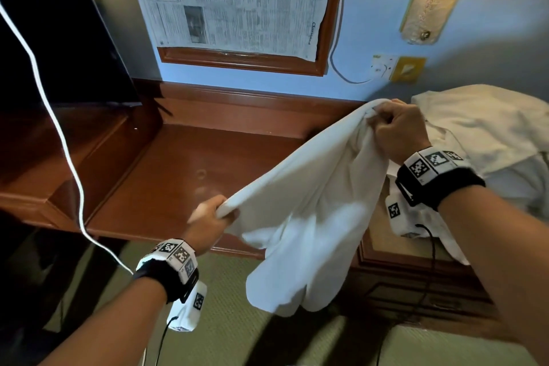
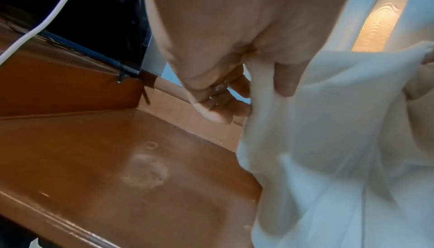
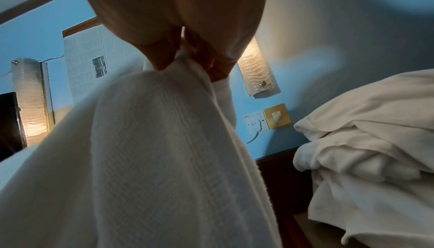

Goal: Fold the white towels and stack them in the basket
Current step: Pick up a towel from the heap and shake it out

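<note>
Holding woven white towel (image 1: 306, 211) | left hand (image 1: 208, 217), right hand (image 1: 398, 131) pinch corners

A brown wooden desk (image 1: 184, 157) runs along the wall, its top worn with a pale ring mark (image 1: 203, 173) near the middle. On its raised left part stands a dark television (image 1: 59, 38). To the right, a lower wooden cabinet (image 1: 416, 285) carries a heap of crumpled white towels (image 1: 487, 140). Below lies green carpet (image 1: 237, 330).
</note>
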A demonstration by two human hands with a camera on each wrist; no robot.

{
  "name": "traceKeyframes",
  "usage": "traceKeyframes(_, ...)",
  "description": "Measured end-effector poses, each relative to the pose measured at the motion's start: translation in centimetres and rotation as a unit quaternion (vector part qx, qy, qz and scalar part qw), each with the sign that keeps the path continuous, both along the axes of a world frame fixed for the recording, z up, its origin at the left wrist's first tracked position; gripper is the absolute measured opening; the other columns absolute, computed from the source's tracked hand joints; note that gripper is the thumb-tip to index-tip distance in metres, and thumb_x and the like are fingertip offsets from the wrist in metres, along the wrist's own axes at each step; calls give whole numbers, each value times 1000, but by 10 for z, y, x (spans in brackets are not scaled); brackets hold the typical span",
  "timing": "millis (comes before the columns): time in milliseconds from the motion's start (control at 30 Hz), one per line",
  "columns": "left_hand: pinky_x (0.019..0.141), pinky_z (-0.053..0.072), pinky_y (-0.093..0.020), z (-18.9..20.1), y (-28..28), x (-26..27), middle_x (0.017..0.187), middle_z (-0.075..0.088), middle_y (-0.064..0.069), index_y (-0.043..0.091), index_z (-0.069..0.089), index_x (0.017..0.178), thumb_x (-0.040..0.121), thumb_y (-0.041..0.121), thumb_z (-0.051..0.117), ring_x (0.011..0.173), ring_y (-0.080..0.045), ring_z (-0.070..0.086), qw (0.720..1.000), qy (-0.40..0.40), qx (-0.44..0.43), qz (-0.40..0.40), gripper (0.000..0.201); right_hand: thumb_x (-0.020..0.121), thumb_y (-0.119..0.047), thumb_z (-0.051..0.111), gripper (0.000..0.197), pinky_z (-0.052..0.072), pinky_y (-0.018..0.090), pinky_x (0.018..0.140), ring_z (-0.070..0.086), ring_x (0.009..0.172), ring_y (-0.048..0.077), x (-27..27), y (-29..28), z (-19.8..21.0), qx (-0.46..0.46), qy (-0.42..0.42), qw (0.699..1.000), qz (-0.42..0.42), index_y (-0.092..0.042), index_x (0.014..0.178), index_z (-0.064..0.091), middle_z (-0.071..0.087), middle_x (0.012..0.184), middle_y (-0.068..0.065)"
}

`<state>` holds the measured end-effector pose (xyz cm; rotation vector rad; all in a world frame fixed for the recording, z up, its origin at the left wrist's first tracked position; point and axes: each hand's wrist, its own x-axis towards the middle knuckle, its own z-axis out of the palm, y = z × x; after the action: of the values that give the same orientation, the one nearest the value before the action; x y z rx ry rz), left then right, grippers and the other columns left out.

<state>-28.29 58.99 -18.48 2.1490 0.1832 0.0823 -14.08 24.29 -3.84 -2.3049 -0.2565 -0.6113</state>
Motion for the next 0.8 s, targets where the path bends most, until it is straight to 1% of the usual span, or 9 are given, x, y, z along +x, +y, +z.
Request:
traceKeyframes(200,57,44,-27,12,-2,-3,65,65,12,20,67,76,82,20,81,60,-6,54,997,-37,5,69,16,88,-5,63,11,43,29,79,58,86,25,1,-15,-12,-7,30,1000,-2,1,87,72,67,95,13)
traceKeyframes(300,57,45,-16,25,14,-2,71,66,6,19,71,79,81,15,82,66,-12,57,984,-62,-23,163,12,86,-4,64,15,42,28,73,57,79,21,-1,-22,-22,-19,68,997,13,-14,76,68,62,78,1)
traceKeyframes(367,66,50,-21,31,27,3,77,67,-2,17,71,80,80,13,82,71,-17,61,959,-80,-133,236,12,86,-3,65,18,41,23,70,55,77,15,-6,-23,-31,-14,110,993,38,-20,83,71,59,73,-7)
traceKeyframes(433,74,56,-33,40,41,10,82,69,-5,14,66,78,81,11,81,73,-18,67,912,-73,-291,279,15,88,-4,67,13,46,26,71,58,75,16,-14,-19,-40,0,141,988,62,-15,90,75,65,78,0)
traceKeyframes(500,71,59,-35,46,54,16,84,72,-6,11,65,81,85,8,76,73,-18,71,884,-62,-370,277,12,89,-4,67,16,48,24,65,58,66,7,-22,-13,-50,25,159,984,79,-18,83,74,65,73,0)
traceKeyframes(567,66,58,-32,49,65,18,83,72,-5,12,68,82,89,8,72,74,-18,69,890,-57,-377,251,9,89,-5,68,19,45,18,58,53,57,-2,-28,-9,-64,39,190,976,94,-20,78,72,61,68,-5)
traceKeyframes(633,63,58,-28,47,78,18,76,71,-1,13,70,82,91,9,70,69,-14,67,911,-47,-336,232,9,88,-9,71,21,47,25,67,55,69,7,-32,-6,-82,20,224,970,91,-25,75,71,60,79,-3)
traceKeyframes(733,75,58,-32,31,103,17,78,69,0,19,72,81,93,14,69,73,-15,65,943,-12,-241,230,13,89,-9,70,12,43,31,81,55,92,18,-47,-3,-111,-2,276,960,50,-16,80,71,54,102,2)
traceKeyframes(800,83,54,-35,15,122,16,83,69,-1,22,73,80,94,16,67,81,-18,64,963,9,-149,226,17,90,-7,69,7,42,29,81,55,93,17,-62,-6,-129,6,303,953,9,-10,85,73,56,103,2)
